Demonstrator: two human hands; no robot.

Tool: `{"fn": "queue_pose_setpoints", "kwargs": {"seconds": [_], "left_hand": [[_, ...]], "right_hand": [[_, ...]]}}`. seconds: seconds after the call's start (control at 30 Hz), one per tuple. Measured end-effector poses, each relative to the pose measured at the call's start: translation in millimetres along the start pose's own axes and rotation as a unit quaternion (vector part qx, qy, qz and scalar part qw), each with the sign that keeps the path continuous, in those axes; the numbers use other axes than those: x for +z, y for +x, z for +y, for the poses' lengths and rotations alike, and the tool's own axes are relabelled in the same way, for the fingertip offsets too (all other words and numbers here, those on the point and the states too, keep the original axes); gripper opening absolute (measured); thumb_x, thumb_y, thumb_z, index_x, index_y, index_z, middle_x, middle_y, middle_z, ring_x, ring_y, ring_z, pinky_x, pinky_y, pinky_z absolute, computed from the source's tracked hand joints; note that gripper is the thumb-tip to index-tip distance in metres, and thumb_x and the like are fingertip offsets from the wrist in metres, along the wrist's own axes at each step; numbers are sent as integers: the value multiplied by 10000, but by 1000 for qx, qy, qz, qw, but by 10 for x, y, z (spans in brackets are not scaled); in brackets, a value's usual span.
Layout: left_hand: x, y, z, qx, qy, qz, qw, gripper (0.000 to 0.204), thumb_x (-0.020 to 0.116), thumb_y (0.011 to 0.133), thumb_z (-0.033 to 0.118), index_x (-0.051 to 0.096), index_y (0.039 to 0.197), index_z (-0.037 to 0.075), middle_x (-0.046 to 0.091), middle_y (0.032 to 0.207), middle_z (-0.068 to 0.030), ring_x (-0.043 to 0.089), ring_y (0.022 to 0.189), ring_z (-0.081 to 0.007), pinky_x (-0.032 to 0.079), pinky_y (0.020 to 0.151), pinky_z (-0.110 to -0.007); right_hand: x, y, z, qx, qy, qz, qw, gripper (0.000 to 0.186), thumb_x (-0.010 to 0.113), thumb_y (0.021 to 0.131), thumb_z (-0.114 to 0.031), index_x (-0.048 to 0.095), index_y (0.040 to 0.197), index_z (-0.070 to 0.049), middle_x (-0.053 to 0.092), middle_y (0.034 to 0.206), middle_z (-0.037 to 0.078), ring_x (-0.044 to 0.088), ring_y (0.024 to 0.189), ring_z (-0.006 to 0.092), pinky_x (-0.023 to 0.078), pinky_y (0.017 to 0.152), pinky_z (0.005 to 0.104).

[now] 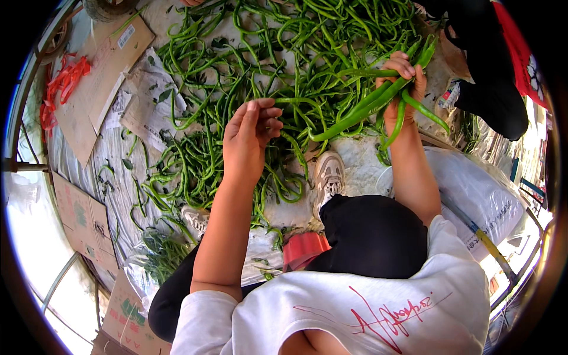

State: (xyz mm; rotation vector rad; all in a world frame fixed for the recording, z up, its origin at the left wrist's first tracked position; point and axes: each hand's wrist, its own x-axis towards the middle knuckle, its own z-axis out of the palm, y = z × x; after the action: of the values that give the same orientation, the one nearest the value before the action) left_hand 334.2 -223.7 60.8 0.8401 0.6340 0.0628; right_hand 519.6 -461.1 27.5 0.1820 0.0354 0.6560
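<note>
My right hand (402,83) grips a bunch of long green peppers (378,100) at the upper right, their ends sticking out left and downward past my fingers. My left hand (253,124) is raised at the centre with its fingers loosely bent and apart, nothing clearly in it; a thin pepper behind it runs rightward from near its fingertips. A wide heap of long, curly green peppers (272,35) with some leaves covers the ground beneath both hands and around my shoes.
Another person's dark-clad leg (497,106) is at upper right, a hand (192,2) at the top edge. Cardboard (77,213), red plastic scraps (65,80) and paper (148,100) lie left. A red object (302,251) lies between my legs. A plastic sack (467,201) and metal bars are right.
</note>
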Motion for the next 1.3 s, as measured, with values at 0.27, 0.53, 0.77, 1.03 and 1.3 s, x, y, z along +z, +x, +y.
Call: {"fn": "queue_pose_setpoints", "kwargs": {"seconds": [0.27, 0.53, 0.77, 1.03, 1.3], "left_hand": [[302, 49, -3, 68, 54, -114, 990, 238, 559, 923, 95, 602, 1117, -37, 658, 964, -92, 592, 783, -121, 460, 687, -234], [621, -294, -111, 105, 13, -184, 977, 345, 724, 761, -27, 621, 1089, -56, 650, 938, -104, 659, 786, -169, 533, 697, -258], [829, -272, -126, 136, -24, -167, 976, 241, 700, 779, -43, 644, 1013, -52, 651, 873, -110, 648, 715, -159, 529, 617, -257], [593, -392, 390, 267, -84, -65, 958, 134, 609, 903, 93, 603, 993, -7, 603, 932, -53, 612, 770, -138, 505, 675, -271], [-1241, -2310, 2754, 446, 447, 278, 724, 202, 396, 1010, 262, 505, 973, 96, 498, 816, -12, 440, 700, -111, 369, 611, -272]], "right_hand": [[-89, 70, 57, 39, 46, -40, 997, 323, 660, 792, -56, 422, 1010, -44, 516, 759, 8, 514, 737, 131, 395, 680, 271], [-327, 33, 53, -30, 7, 101, 994, 153, 595, 854, -137, 478, 850, -37, 527, 819, 45, 542, 809, 156, 388, 673, 263], [-442, -110, 224, -22, -38, 149, 988, 174, 596, 879, -181, 506, 840, -37, 531, 825, 52, 547, 823, 162, 415, 698, 288], [-611, -204, 428, 17, -164, 191, 968, 328, 642, 878, -327, 511, 1004, -54, 518, 907, 77, 502, 769, 169, 477, 653, 266], [-1123, -684, -157, 59, -336, 261, 903, 223, 511, 954, -129, 491, 1128, 9, 563, 1007, 131, 549, 713, 151, 484, 598, 231]]}}
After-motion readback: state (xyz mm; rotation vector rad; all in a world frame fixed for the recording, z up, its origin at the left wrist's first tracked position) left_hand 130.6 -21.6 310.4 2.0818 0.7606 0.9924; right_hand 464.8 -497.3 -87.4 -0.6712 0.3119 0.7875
